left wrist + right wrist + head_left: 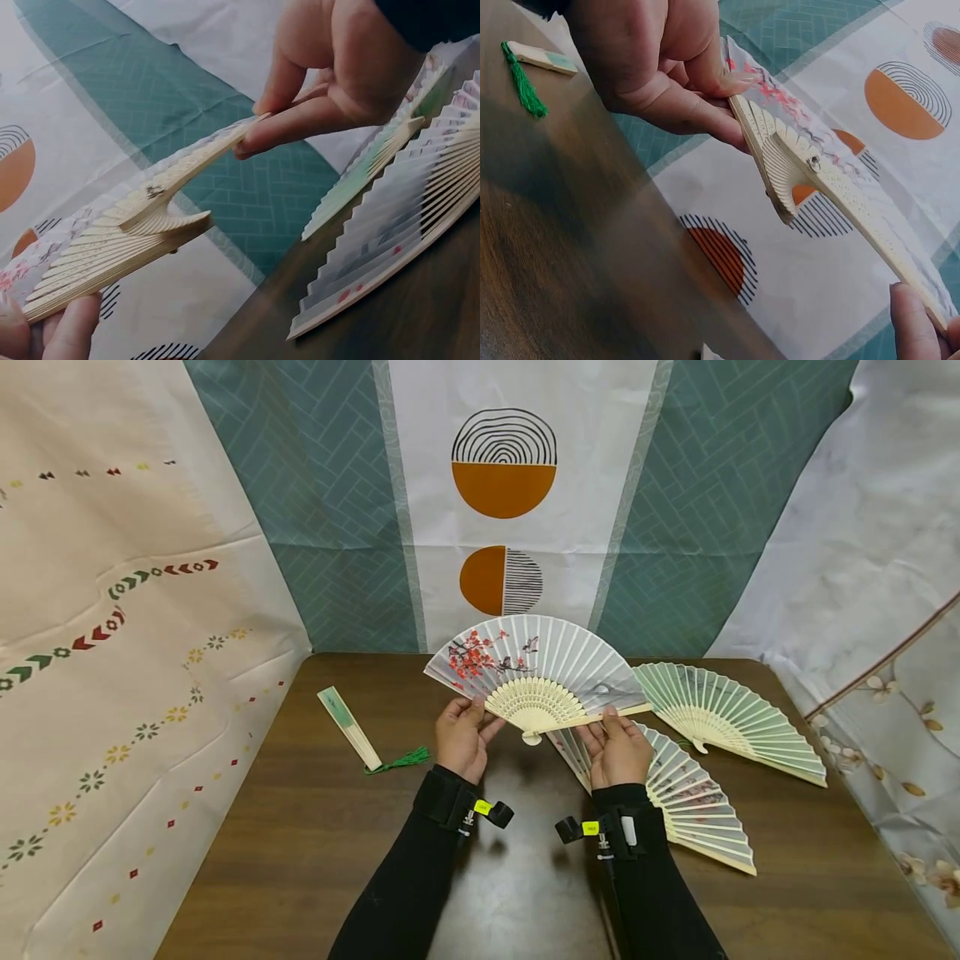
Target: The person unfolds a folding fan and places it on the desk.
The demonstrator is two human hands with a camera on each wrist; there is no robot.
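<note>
Spread wide above the table is a white folding fan (pixel 558 647) with red blossoms, birds and pale slotted ribs. My left hand (pixel 462 737) pinches its left end rib between thumb and fingers. The right end rib is gripped by my right hand (pixel 617 750), thumb on top. In the right wrist view, the fan's pivot (pixel 814 163) shows, with the ribs fanned out from it. Under my right forearm, partly hidden, lies an open grey-white fan (pixel 693 797) with reddish flowers. An open green fan (pixel 731 714) rests behind it at the right.
At the left of the brown table (pixel 300 852) lies a closed green folding fan (pixel 348 727) with a green tassel (pixel 408 758). A patterned curtain (pixel 330 527) hangs behind the table, and pale cloths drape along both sides.
</note>
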